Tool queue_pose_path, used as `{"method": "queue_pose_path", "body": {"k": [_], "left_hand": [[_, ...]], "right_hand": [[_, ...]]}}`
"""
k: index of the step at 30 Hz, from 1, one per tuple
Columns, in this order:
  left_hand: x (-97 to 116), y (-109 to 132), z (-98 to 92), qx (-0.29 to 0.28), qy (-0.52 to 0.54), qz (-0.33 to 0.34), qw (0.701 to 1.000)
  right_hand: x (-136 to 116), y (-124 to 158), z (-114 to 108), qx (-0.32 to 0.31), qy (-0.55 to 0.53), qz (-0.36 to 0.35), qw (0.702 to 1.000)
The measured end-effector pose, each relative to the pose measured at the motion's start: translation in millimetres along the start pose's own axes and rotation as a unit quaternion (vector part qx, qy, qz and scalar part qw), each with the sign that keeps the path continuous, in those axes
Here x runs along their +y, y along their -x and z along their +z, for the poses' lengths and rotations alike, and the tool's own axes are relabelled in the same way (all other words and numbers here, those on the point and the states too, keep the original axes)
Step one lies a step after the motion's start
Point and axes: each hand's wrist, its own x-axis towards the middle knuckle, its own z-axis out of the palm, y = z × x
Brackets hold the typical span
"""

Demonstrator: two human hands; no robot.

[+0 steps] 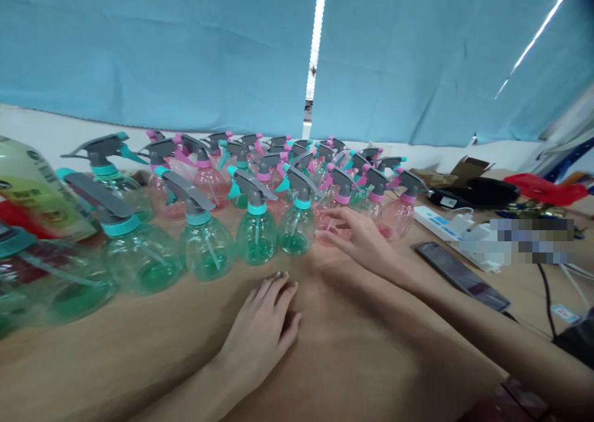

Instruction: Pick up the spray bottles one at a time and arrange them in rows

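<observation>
Several clear spray bottles with grey trigger heads stand in rows on the wooden table. Green bottles with turquoise collars line the front. Pink ones with pink collars stand at the right and farther back. My left hand lies on the table in front of the green bottles, fingers spread, holding nothing. My right hand reaches to a pink bottle in the front row, its fingers apart beside the bottle's body; whether they touch it I cannot tell.
A large labelled bottle leans at the far left. On the right are a phone, a white power strip with plugs and cables, a black case and a red item. A blue curtain hangs behind.
</observation>
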Motion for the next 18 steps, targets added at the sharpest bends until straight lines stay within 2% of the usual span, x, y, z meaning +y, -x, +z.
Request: {"method": "queue_pose_path", "body": {"k": [4,8,11,15,18], "left_hand": [[-1.0,-2.5,-4.3,0.027,0.064,-0.002,0.998],[5.6,-12.0,-14.3,0.064,0.133,-0.011,0.989],[20.2,-24.5,-20.7,0.103,0.162,-0.005,0.981],[46.2,-39.1,-22.8,0.094,0.2,0.025,0.975],[61.3,-43.2,-22.8,0.097,0.202,0.04,0.974]], "right_hand": [[0.8,21.2,-7.2,-0.024,0.124,-0.101,0.987],[-5.0,37.5,3.4,-0.1,0.128,-0.196,0.967],[-8.9,44.0,14.5,-0.133,0.147,-0.216,0.956],[-7.8,46.7,24.2,-0.164,0.152,-0.245,0.943],[-2.5,47.9,27.6,-0.163,0.15,-0.247,0.943]]}}
